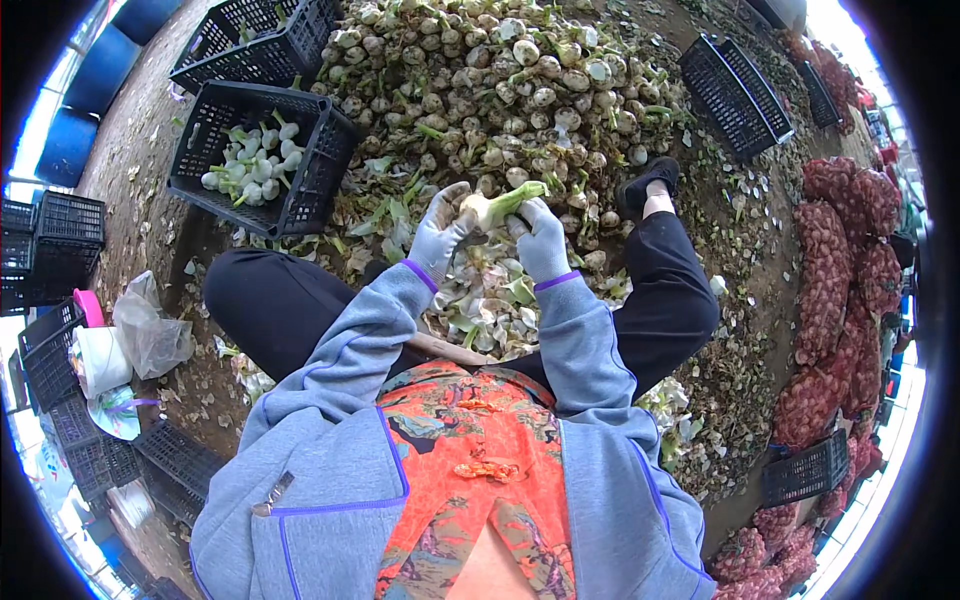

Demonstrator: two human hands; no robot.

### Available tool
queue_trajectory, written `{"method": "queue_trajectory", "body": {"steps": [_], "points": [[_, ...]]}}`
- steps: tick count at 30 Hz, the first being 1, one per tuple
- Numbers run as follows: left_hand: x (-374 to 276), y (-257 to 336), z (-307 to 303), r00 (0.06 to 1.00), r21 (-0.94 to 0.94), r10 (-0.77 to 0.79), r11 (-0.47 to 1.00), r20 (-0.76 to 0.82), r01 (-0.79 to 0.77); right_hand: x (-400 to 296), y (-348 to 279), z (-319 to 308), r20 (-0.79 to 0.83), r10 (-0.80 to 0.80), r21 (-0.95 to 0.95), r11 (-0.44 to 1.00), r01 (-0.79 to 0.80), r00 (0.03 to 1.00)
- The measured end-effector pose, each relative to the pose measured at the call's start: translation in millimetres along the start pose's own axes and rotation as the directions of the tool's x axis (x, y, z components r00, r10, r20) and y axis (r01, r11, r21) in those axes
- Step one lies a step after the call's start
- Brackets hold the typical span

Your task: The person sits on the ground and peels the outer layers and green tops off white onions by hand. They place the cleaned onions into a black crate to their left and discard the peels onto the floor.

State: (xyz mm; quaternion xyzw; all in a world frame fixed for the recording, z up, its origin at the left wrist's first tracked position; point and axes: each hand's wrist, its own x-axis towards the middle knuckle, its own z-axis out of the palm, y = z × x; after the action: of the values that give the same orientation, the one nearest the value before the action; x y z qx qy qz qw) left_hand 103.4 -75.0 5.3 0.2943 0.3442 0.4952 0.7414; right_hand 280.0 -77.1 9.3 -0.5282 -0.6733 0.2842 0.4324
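Between my two gloved hands I hold one garlic bulb (491,212) with a thick green stalk pointing right. My left hand (444,231), in a grey glove soiled at the fingers, grips the bulb end. The fingers of my right hand (538,238), gloved too, are closed around the stalk from below. Under my hands lies a heap of peeled garlic skins (491,300). Just beyond rises a large pile of unpeeled garlic bulbs (480,97) with dirt on them. To the left, a black plastic crate (309,169) holds several clean white bulbs (255,169) with trimmed stalks.
Another black crate (247,52) stands behind the first. More crates (735,97) sit at the far right. Red mesh sacks of garlic (825,277) line the right side. A white bucket (103,360) and a plastic bag (152,330) are at left. Skins litter the ground.
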Motion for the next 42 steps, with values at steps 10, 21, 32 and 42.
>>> {"method": "queue_trajectory", "body": {"steps": [10,21,32,42], "points": [[-3.5,8.9,-2.4,0.973,-0.056,-0.186,0.979,0.136,0.195,-9.2,-7.4,6.2,0.101,0.443,0.659,0.641,-0.394,0.891],[-3.7,10.2,4.2,0.984,0.117,0.043,0.991,0.172,-0.064,-8.3,44.2,4.0,-0.028,0.703,0.826,0.416,-0.379,0.711],[-1.4,-0.5,-8.8,0.947,0.744,0.209,0.587,0.243,-0.321,2.6,-45.9,-10.6,0.186,0.095,-0.047,0.995,-0.087,0.978],[-4.3,-4.4,6.7,0.928,0.560,0.314,0.740,0.202,-0.373,6.5,-45.2,-3.2,0.159,0.149,-0.328,0.940,-0.090,0.976]]}}
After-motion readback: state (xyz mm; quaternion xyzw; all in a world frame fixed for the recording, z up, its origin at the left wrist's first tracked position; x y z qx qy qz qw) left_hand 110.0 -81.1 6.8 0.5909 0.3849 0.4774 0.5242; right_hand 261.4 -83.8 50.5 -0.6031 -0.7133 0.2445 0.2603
